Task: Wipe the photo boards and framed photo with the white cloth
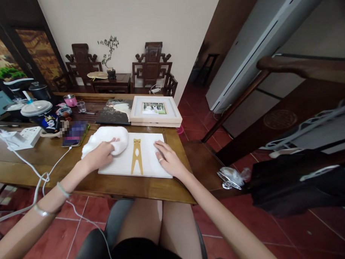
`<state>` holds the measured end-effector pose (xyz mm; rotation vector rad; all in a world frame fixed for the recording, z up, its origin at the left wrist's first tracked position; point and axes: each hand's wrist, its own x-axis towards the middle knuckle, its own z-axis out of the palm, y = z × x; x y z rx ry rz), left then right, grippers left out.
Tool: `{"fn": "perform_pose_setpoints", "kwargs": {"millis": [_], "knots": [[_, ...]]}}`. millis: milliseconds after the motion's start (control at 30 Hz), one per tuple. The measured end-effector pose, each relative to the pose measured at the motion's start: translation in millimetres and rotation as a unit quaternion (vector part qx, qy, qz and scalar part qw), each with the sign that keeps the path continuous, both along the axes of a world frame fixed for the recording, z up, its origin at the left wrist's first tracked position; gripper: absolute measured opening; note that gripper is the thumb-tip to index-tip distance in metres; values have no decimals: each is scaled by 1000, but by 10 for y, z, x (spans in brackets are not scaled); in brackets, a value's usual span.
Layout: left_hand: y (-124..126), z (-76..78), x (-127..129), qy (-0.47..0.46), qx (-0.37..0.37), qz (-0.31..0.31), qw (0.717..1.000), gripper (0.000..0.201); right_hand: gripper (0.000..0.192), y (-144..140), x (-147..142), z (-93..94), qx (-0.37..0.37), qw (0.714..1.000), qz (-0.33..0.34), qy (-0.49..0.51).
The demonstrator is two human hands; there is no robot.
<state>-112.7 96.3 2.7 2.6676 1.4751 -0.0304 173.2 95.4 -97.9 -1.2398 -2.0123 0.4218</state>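
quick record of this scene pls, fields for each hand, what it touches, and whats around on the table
left hand: pressing a white cloth on the white panel's left end
right hand: flat on the white panel, ring on one finger
panel: lies on the wooden table, tan cat shape at its middle
behind panel: framed photo, dark print
table left: lidded cup, phone, white cable

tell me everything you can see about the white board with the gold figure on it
The white board is a flat rectangular panel, matte and plain, lying face up near the front edge of the wooden table. A slim gold cat-like figure with small ears and two long legs runs down its middle. The left hand presses a soft white cloth on its upper left corner; the right hand rests flat on its right side. A framed photo lies just behind it.
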Motion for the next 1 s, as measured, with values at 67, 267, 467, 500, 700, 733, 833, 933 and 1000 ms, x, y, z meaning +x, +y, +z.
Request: {"fn": "perform_pose_setpoints", "kwargs": {"millis": [67,267,467,500,700,733,833,933,1000], "knots": [[-246,-33,-76,17,-26,-9,999,37,41,-2,-5,-3,3,1000,-1,3],[-993,-123,-174,31,-72,-37,996,39,41,-11,-13,-10,10,1000,-5,-5],[-718,-16,-14,58,-84,-46,994,43,41,-9,-4,-12,8,1000,-1,-2],[-573,-6,16,63,-78,-44,994,44,41,-7,-3,-15,9,1000,-1,-2],[341,-143,164,39,-5,-24,999,46,41,10,-13,-22,12,1000,-3,2],[437,-181,186,32,6,-20,999,47,41,13,-14,-22,11,1000,-4,2],[504,-277,252,30,28,-6,999,45,41,17,-13,-20,9,1000,-7,-3],[223,-315,307,45,36,-4,998,38,41,18,-10,-24,10,1000,-4,-7],[-103,-301,320,57,36,-6,998,33,41,17,-10,-28,13,1000,-3,-6]]}}
